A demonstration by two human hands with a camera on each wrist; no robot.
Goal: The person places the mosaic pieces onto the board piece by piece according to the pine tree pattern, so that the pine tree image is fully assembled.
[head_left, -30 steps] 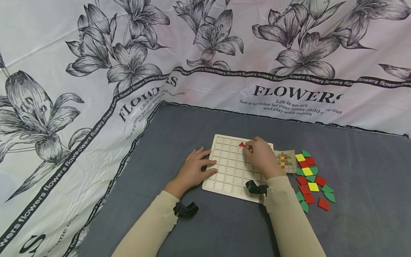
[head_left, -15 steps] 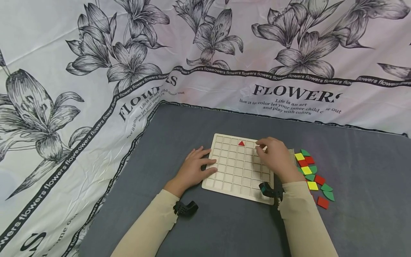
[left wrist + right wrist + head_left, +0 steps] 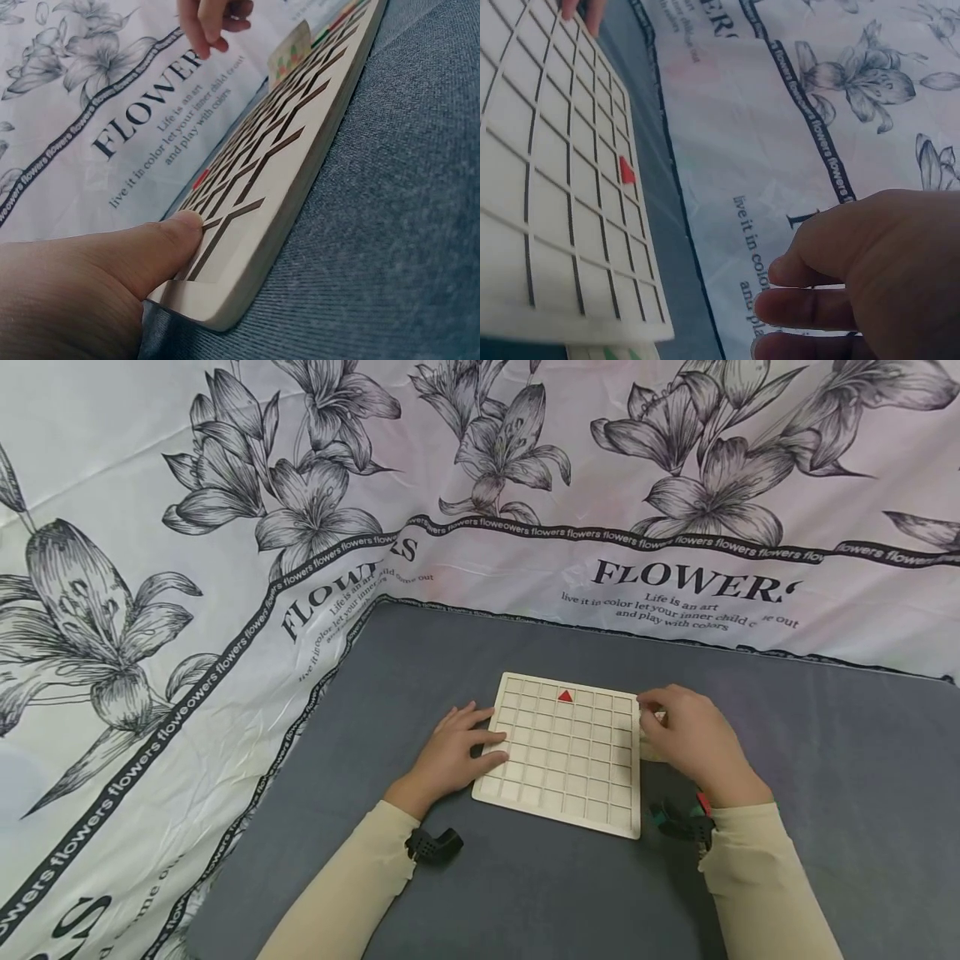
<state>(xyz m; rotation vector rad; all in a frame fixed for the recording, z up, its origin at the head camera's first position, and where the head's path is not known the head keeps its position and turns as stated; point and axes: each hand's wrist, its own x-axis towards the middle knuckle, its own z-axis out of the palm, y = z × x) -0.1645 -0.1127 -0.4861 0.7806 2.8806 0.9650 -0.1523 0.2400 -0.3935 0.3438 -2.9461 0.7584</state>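
Head view: here's the left hand [image 3: 448,758], fingers spread, touching the left edge of the gridded board [image 3: 555,760] on the grey bench [image 3: 555,902]. Red triangle [image 3: 566,697] in the far row! Right hand [image 3: 693,739] near the far right corner. Left wrist: thumb on the board, patterned card [image 3: 291,56] beyond. Right wrist: loosely bent fingers, thumb slightly apart from them.

The board [image 3: 558,760] is coloured pale cream and crossed by a grid of darker lines; at its 12 o'clock a triangle [image 3: 566,697] is seen in solid red. At 3 o'clock a beige card [image 3: 289,58] is marked in green and red. Beyond 12 o'clock, the white wall cloth [image 3: 510,577] is patterned with black line-drawn flowers [image 3: 716,485].
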